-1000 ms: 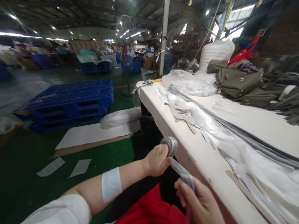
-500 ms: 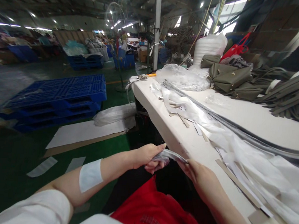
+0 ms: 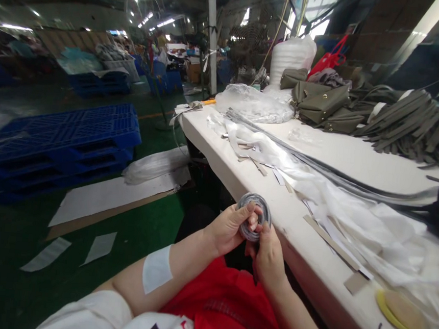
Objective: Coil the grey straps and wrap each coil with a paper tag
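Head view, left hand (image 3: 229,230) and right hand (image 3: 271,255) gripping one grey coil (image 3: 258,199), two small sheets (image 3: 100,249) on floor (image 3: 156,223)

The coil (image 3: 265,205) is streaked grey (the garment (image 3: 239,309) red), the pallets (image 3: 72,128) blue, the tabletop (image 3: 343,155) white.

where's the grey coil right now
In the head view, the grey coil is a little right of centre and below mid-height, held between the left hand and right hand, by the white table's edge.

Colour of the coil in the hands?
The coil is grey, with lighter streaks; head view.
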Available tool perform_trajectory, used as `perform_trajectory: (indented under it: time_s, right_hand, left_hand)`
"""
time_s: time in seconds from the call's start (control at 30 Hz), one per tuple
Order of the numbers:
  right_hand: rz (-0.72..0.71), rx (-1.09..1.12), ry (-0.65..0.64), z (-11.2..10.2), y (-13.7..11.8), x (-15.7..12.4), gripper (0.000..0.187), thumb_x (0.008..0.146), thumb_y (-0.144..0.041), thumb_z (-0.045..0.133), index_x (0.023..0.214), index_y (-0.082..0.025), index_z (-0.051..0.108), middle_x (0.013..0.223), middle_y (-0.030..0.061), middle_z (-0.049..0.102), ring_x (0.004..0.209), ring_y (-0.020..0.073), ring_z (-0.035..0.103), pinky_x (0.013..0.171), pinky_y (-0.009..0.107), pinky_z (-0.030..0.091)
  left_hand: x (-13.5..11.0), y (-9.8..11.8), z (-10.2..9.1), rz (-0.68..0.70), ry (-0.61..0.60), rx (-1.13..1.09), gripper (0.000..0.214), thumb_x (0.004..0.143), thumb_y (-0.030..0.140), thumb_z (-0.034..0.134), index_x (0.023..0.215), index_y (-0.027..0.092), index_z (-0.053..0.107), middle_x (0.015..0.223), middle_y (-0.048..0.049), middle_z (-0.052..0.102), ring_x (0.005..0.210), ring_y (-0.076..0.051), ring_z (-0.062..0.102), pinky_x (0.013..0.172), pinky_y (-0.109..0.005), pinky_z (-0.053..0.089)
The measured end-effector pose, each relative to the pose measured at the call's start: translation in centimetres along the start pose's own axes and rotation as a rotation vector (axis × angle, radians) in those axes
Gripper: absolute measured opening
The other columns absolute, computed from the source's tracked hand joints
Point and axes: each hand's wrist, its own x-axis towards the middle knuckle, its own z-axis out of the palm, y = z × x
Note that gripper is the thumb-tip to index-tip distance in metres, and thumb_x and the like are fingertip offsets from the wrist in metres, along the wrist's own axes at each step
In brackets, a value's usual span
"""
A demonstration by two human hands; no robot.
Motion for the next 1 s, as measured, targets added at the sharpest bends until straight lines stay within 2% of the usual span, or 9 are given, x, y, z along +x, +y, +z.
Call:
perform_trajectory:
  time_s: [0.17,0.27,0.33,0.4,0.53,0.63,0.7,0.87,1.0]
  right_hand:
    - [-0.048,-0.439,-0.104,-4.3,0.5,-1.2,0.04,0.096,-0.052,0.029,0.099,-0.02,0.053,0.071,0.0044,0.06,0.06,0.0187,0.055,0.055,0.03,0.042]
    - [0.012,-0.716,-0.455,-6.6,0.0,-1.9,0.035,0.092,-0.05,0.043,0.085,-0.02,0.059,0.074,0.0057,0.065,0.068,0.0212,0.06,0.065,0.032,0.043]
    - [0.034,-0.712,-0.482,-7.2,-0.1,-2.1,0.033,0.09,-0.048,0.048,0.087,-0.019,0.062,0.081,0.0072,0.068,0.074,0.0223,0.062,0.07,0.032,0.045]
    - [0.027,-0.597,-0.369,-7.0,0.2,-2.3,0.033,0.089,-0.047,0.051,0.098,-0.017,0.062,0.089,0.0078,0.069,0.08,0.0222,0.063,0.074,0.032,0.046]
    - [-0.043,-0.408,-0.177,-5.5,1.2,-3.1,0.04,0.087,-0.045,0.054,0.114,-0.015,0.055,0.102,0.0087,0.068,0.09,0.0223,0.062,0.084,0.033,0.048]
    - [-0.063,-0.33,-0.103,-5.5,1.2,-3.4,0.04,0.093,-0.043,0.045,0.119,-0.014,0.052,0.112,0.0113,0.065,0.099,0.0227,0.061,0.09,0.034,0.046]
    - [-0.025,-0.338,-0.232,-6.7,0.8,-3.6,0.038,0.095,-0.043,0.042,0.117,-0.016,0.056,0.11,0.0098,0.066,0.098,0.0217,0.061,0.09,0.033,0.047]
    - [0.087,-0.422,-0.724,-8.8,0.7,-5.0,0.03,0.091,-0.042,0.053,0.106,-0.019,0.065,0.098,0.0033,0.07,0.085,0.0185,0.064,0.08,0.028,0.049]
    - [0.159,-0.476,-0.701,-7.8,1.3,-6.7,0.028,0.088,-0.044,0.056,0.093,-0.019,0.068,0.08,0.0003,0.07,0.066,0.0144,0.061,0.061,0.022,0.046]
  left_hand:
    - [-0.9,-0.2,-1.5,0.271,0.13,0.649,0.058,0.068,0.047,0.079,0.11,0.013,0.06,0.098,-0.0084,0.065,0.086,-0.017,0.062,0.08,-0.028,0.05]
    - [-1.6,0.2,-1.8,0.297,-0.174,1.14,0.052,0.081,0.044,0.067,0.126,0.018,0.058,0.112,-0.0108,0.063,0.101,-0.021,0.06,0.095,-0.033,0.044]
    - [-1.9,0.0,-1.6,0.235,-0.406,1.269,0.038,0.09,0.04,0.054,0.12,0.019,0.064,0.11,-0.01,0.066,0.1,-0.02,0.062,0.093,-0.03,0.044]
    - [-2.0,-0.8,-1.2,0.242,-0.374,1.257,0.036,0.094,0.039,0.047,0.112,0.018,0.069,0.102,-0.009,0.069,0.093,-0.019,0.063,0.087,-0.027,0.046]
    - [-2.0,-3.2,-0.6,0.304,0.091,0.981,0.041,0.094,0.046,0.046,0.105,0.015,0.07,0.092,-0.0071,0.068,0.076,-0.015,0.06,0.071,-0.023,0.047]
    - [-2.1,-4.5,-0.4,0.256,0.235,0.772,0.044,0.094,0.051,0.042,0.107,0.015,0.065,0.09,-0.0051,0.067,0.067,-0.012,0.056,0.063,-0.022,0.046]
    - [-2.4,-4.8,-0.4,0.185,0.15,0.812,0.042,0.095,0.049,0.041,0.107,0.016,0.063,0.089,-0.0046,0.066,0.07,-0.013,0.057,0.067,-0.023,0.047]
    - [-4.6,-5.2,-1.4,0.021,-0.386,1.186,0.026,0.094,0.034,0.045,0.103,0.018,0.064,0.101,-0.0062,0.067,0.093,-0.018,0.06,0.086,-0.028,0.045]
    - [-6.6,-5.8,-3.6,-0.134,-0.352,1.218,0.026,0.094,0.035,0.044,0.09,0.018,0.063,0.089,-0.0042,0.065,0.084,-0.017,0.06,0.078,-0.026,0.047]
